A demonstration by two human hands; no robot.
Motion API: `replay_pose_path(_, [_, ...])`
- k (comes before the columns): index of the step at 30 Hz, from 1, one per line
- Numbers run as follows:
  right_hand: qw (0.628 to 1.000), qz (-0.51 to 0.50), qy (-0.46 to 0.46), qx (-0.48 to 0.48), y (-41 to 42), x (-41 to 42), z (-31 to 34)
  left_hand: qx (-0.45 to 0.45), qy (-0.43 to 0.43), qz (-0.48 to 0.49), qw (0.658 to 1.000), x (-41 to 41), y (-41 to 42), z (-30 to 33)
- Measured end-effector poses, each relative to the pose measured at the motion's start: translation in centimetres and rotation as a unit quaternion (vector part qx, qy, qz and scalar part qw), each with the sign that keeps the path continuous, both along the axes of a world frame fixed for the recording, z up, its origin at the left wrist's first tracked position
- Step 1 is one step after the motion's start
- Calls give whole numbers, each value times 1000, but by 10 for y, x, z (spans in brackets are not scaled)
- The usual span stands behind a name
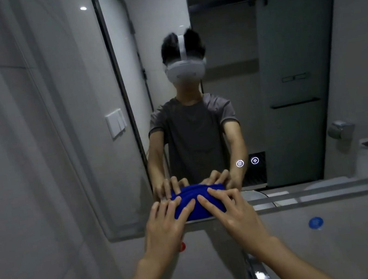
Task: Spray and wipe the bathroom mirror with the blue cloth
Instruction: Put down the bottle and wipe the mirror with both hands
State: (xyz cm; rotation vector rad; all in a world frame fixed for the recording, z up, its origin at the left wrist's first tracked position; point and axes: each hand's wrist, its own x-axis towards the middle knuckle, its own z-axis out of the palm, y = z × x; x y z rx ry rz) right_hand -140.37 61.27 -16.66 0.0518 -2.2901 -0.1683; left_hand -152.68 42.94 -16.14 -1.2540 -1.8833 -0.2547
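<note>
Faucet (259,275) nearest lens, bottom edge, chrome, blurred. Left hand (165,225): fingers spread near straight, pressing left half of blue cloth (188,203). Right hand (232,214): fingers splayed, pressing right half. Neither curls round it. Cloth bunched flat against mirror (292,96) at its bottom edge, centre-left. I judge wipe step in hand; no spray bottle in my view. Next move: sweep cloth up or sideways over glass, keeping even pressure.

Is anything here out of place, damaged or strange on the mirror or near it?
Nothing stands out. Both hands, left hand and right hand, press the bunched blue cloth against the mirror near its bottom edge. No crack or spill shows.
</note>
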Motion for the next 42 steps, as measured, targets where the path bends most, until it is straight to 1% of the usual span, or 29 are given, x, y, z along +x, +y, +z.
replay_pose_path(3, [999, -1, -28, -30, -5, 2, -25, -11, -17, 7, 1000, 7, -1, -19])
replay_pose_path(6, [998, -4, -45, -43, -9, 2, -34, -27, -38, 15, 999, 10, 1, -25])
replay_pose_path(12, [994, -2, -112, -2, -11, 9, -44, -65, -55, 10, 996, 7, -10, -43])
replay_pose_path(14, [994, 14, -109, 2, -13, 10, -30, -48, -35, -11, 998, 6, -16, -36])
replay_pose_path(15, [996, 27, -87, 7, -15, 11, -14, -11, -6, -26, 1000, 5, -19, -26])
replay_pose_path(17, [998, 64, -2, 24, -19, 7, 26, 58, 40, -38, 997, 1, -23, 12])
replay_pose_path(19, [995, 81, 52, 42, -23, -1, 84, 95, 70, -29, 993, -5, -28, 70])
replay_pose_path(25, [983, 37, 133, 117, -43, -29, 294, 146, 136, 44, 979, -11, -51, 290])
replay_pose_path(27, [976, 28, 171, 133, -52, -38, 356, 151, 142, 65, 976, -12, -59, 352])
replay_pose_path(30, [975, 12, 181, 128, -70, -45, 436, 172, 154, 66, 971, -16, -70, 431])
replay_pose_path(35, [969, -1, 208, 133, -89, -49, 531, 215, 149, 20, 965, -30, -82, 528])
replay_pose_path(38, [967, -29, 210, 143, -95, -51, 570, 222, 145, 15, 964, -39, -80, 565])
replay_pose_path(42, [971, -57, 201, 119, -97, -62, 600, 208, 131, 2, 969, -49, -70, 598])
